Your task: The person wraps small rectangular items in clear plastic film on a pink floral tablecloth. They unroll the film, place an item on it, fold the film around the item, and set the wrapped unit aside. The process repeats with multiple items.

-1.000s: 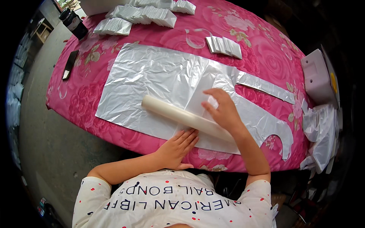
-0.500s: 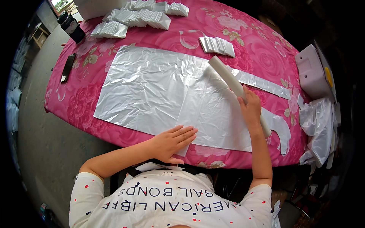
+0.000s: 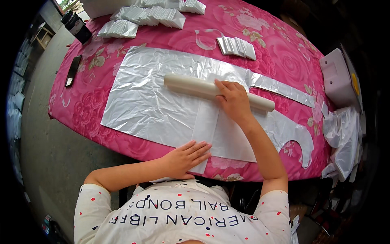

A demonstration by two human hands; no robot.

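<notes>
A wrinkled silvery-white plastic bag (image 3: 142, 97) lies flat before me, two strap-like handles at its right end around a curved cut-out. Across its middle runs a smooth whitish plastic strip (image 3: 205, 122), reaching the near table edge. My left hand (image 3: 187, 158) rests palm down on the strip's near end, fingers stretched out. From above, my right hand (image 3: 235, 99) grips a long off-white tube (image 3: 189, 86) near its middle. The tube lies slantwise over the far half of the bag, its left end farther away. Whether it presses on the plastic, I cannot tell.
Folded silvery packets (image 3: 150, 17) stand in rows at the back left; a smaller row (image 3: 236, 47) is behind the bag. A dark bottle (image 3: 76, 26) and a black object (image 3: 73, 71) are at left. A white box (image 3: 339, 77) and clear plastic bags (image 3: 343, 130) are at right.
My right hand has moved left with the tube, which has turned from steeply slanted to more nearly crosswise. The left hand stays on the strip.
</notes>
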